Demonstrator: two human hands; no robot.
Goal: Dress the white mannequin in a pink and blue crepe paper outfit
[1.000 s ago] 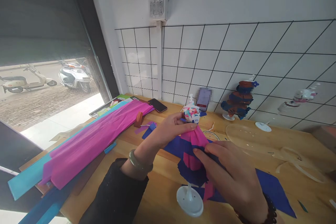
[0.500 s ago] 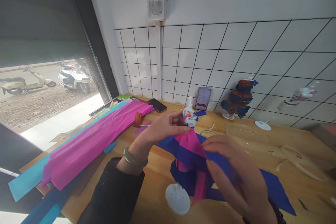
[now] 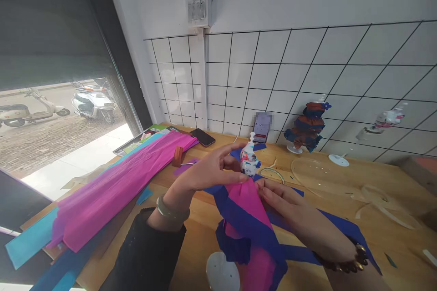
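I hold a small doll figure (image 3: 249,160) with a white, colour-speckled top, dressed in a skirt of pink and dark blue crepe paper (image 3: 251,225). It is tilted towards me, its white round base (image 3: 222,276) at the bottom edge. My left hand (image 3: 211,170) pinches the paper at the figure's waist from the left. My right hand (image 3: 287,207) has its fingertips closed on the same waist from the right, over a blue paper strip (image 3: 334,232) that trails across the wooden table (image 3: 385,241).
Long pink crepe paper (image 3: 112,186) over light blue sheets (image 3: 27,241) lies at left. A black phone (image 3: 202,137), a second phone (image 3: 262,127) leaning on the wire grid, a finished paper doll (image 3: 305,128), a bare doll on a stand (image 3: 380,122) and wooden hoops (image 3: 317,173) stand behind.
The figure has tipped further towards me, its base dropping to the bottom edge. My right hand slid up from the skirt to the waist beside my left fingers.
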